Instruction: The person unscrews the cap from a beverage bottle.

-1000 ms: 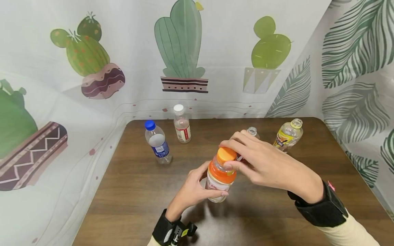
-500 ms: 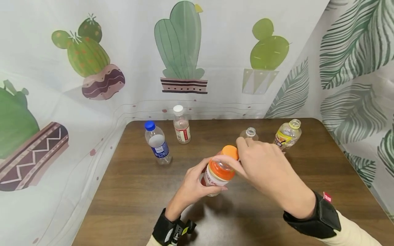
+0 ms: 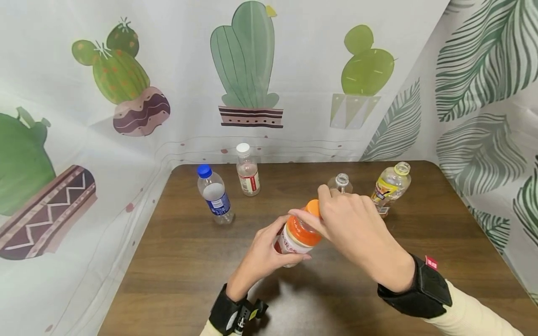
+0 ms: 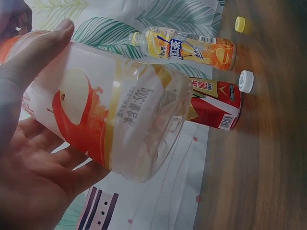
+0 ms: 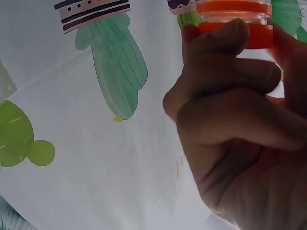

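A clear plastic bottle (image 3: 290, 242) with an orange-and-white label is tilted above the wooden table, its top leaning right. My left hand (image 3: 258, 254) grips its body, thumb on the near side. Around its orange cap (image 3: 314, 207), the fingers and thumb of my right hand (image 3: 350, 228) are curled; part of the cap is hidden behind them. In the left wrist view an apple picture shows on the label of the bottle (image 4: 81, 100), held between thumb and fingers. The right wrist view has the orange cap (image 5: 259, 36) pinched by the right hand (image 5: 235, 110).
A blue-capped bottle (image 3: 215, 196) and a white-capped bottle (image 3: 248, 175) stand at the back left. Behind my right hand is an uncapped bottle (image 3: 341, 182); farther right stands an uncapped yellow-labelled bottle (image 3: 391, 186). A yellow cap (image 4: 240, 24) and a white cap (image 4: 246, 81) lie on the table.
The bottle has tilted more, its top going right. My right hand has turned at the wrist while staying at the cap, and its forearm has shifted left. The left hand keeps its grip.
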`<state>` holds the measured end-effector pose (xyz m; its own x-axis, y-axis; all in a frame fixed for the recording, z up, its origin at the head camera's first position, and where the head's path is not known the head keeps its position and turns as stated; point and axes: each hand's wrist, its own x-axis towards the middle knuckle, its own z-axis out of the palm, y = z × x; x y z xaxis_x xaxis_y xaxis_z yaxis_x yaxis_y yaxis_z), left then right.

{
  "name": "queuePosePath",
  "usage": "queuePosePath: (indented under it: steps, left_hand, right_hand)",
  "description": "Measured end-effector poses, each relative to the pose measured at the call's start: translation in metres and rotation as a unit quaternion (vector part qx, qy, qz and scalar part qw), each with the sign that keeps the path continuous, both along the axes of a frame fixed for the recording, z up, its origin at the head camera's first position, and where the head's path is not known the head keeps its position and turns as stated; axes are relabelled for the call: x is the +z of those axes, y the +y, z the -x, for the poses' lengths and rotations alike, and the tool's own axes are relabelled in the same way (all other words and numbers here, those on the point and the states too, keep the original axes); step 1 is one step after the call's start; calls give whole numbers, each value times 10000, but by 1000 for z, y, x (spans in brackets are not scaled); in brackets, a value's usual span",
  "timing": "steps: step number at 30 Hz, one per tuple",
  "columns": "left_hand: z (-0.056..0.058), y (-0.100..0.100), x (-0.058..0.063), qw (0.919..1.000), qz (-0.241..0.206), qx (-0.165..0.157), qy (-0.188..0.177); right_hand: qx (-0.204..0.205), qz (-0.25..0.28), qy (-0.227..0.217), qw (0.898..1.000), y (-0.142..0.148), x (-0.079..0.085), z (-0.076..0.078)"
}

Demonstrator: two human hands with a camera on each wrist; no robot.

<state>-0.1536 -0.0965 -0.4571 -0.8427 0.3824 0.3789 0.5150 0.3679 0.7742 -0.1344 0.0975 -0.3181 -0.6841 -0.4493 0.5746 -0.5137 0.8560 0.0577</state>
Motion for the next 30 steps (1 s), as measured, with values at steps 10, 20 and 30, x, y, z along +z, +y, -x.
queuePosePath:
  steps: [10, 20, 30]
  left_hand:
    - [0, 0, 0, 9993, -111, -140, -328]
    - [-1, -2, -2, 9980, -292, -152, -537]
    - [-1, -14, -6, 9965, -403, 102, -732]
  right_hand:
    - [308, 158, -854, 9957, 7, 11, -4]
    - [263, 802, -1074, 9906, 37, 7, -15]
    - [70, 1173, -1430, 9827, 90, -34, -31]
